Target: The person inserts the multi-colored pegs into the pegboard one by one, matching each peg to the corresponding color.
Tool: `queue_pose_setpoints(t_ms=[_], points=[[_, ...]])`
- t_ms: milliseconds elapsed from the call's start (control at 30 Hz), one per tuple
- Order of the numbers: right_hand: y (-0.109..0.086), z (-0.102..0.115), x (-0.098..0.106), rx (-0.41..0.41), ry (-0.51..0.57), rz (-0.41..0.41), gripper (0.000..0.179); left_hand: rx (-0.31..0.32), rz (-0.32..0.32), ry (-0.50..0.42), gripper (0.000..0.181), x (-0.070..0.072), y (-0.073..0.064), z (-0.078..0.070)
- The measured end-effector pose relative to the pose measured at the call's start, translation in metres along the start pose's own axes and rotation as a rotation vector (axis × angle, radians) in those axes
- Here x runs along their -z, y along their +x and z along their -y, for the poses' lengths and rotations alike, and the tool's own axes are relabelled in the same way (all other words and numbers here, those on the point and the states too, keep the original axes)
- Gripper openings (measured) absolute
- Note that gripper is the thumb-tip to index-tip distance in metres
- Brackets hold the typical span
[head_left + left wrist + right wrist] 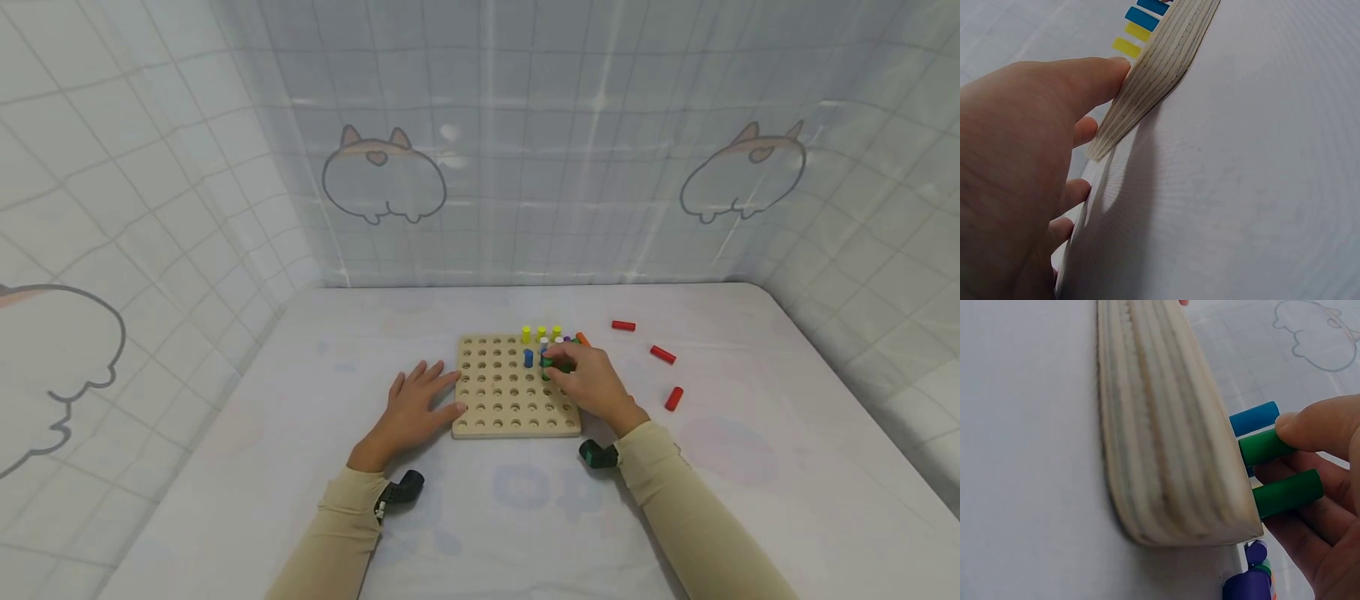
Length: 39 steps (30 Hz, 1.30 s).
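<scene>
A square wooden pegboard (pixel 517 433) with rows of round holes lies on the table. My right hand (pixel 588 382) is over its right side. Thumb and fingers pinch a green peg (pixel 1264 447) that stands at the board's face. A second green peg (pixel 1288 492) stands beside it, near the fingers, and a blue peg (pixel 1255 417) is on its other side. My left hand (pixel 408 412) lies spread at the board's left edge, the thumb touching the side. Several yellow pegs (pixel 527 334) stand along the back row, with another blue peg (pixel 528 358) in front.
Three red pegs lie loose on the right: one farther back (pixel 623 325), a middle red peg (pixel 663 354) and a nearer red peg (pixel 674 398). An orange peg (pixel 582 339) and purple pegs (pixel 1247 586) lie past the board's right edge, partly behind the right hand.
</scene>
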State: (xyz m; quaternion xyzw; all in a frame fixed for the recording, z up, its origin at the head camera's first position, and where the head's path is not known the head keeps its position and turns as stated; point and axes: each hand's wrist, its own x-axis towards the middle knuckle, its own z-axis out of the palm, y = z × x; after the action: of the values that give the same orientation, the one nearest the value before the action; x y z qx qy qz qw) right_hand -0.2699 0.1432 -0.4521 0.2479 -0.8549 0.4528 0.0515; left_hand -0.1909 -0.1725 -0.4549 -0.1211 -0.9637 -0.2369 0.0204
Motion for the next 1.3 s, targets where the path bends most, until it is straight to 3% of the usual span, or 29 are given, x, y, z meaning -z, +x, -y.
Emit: queue_pose_setpoints(t_ms=[533, 1300], points=[[-0.0016, 0.0001, 0.0006, -0.025, 0.043, 0.007, 0.025, -0.003, 0.003, 0.006, 0.065, -0.0024, 0.0007, 0.0026], [0.0009, -0.0058, 0.0005, -0.02, 0.02, 0.007, 0.021, -0.006, -0.005, 0.009, 0.064, -0.0016, 0.0017, 0.0021]])
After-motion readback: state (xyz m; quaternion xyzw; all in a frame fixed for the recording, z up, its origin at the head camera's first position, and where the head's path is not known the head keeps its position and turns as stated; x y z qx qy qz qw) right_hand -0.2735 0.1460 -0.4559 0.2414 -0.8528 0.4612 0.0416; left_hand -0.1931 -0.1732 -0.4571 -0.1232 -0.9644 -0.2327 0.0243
